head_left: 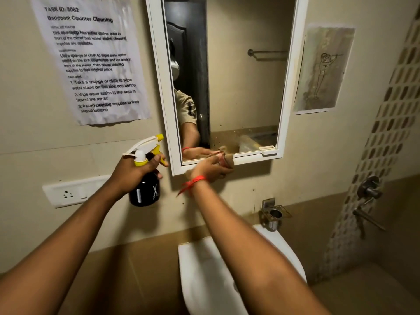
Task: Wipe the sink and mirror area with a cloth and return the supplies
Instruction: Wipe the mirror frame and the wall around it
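Observation:
A white-framed mirror (229,71) hangs on the beige wall above a white sink (200,264). My left hand (134,171) grips a black spray bottle (145,192) with a white and yellow trigger head, held upright just left of the mirror's lower corner. My right hand (209,169) presses a small brownish cloth (228,159) against the mirror's bottom frame edge. A red thread band circles my right wrist. The hand and cloth are slightly blurred.
A printed task sheet (91,60) is taped left of the mirror and a drawing (322,69) right of it. A white socket plate (70,193) sits at lower left. A metal holder (273,213) and tap fittings (369,189) are on the right wall.

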A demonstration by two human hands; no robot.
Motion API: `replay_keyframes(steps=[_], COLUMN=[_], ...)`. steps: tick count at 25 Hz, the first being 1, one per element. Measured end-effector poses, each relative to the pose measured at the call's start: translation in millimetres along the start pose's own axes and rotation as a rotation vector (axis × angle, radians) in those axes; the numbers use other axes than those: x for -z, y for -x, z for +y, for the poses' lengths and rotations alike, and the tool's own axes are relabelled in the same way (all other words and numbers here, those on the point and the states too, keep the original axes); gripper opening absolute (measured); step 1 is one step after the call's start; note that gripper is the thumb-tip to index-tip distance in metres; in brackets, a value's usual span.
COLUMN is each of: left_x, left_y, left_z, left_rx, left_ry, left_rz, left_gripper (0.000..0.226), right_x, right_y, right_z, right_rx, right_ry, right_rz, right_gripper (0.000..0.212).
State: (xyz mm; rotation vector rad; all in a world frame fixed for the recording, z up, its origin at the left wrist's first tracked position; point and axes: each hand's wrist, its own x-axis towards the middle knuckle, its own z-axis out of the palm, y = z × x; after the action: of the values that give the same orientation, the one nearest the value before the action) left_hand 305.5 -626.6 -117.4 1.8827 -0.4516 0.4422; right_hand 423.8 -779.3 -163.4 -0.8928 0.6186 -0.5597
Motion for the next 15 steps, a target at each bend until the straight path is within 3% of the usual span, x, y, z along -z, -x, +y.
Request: replay_keyframes(steps=[3,5,9,15], left_x=[-8,-9,9,36], left_y=[3,7,17,29], left_z=[-1,0,6,34], left_rx=[0.01,0.017,0.034,0.079], left_ry=[0.025,0.041,0.029,0.061], left_rz=[0.008,0.024,0.003,-0.065], left_gripper=[0.048,0.047,0.043,0.06], right_x=[15,26,18,-13], right_y=[-67,-80,-20,84], right_z=[-33,-41,-11,54], right_rx=[0.012,-0.002,0.026,-0.208], right_ry=[-0.038,-0.075,-0.115,-0.154], right_rz=[0.127,0.114,-0.003,-0.221], right_gripper=[0.07,0.065,0.06,0.058])
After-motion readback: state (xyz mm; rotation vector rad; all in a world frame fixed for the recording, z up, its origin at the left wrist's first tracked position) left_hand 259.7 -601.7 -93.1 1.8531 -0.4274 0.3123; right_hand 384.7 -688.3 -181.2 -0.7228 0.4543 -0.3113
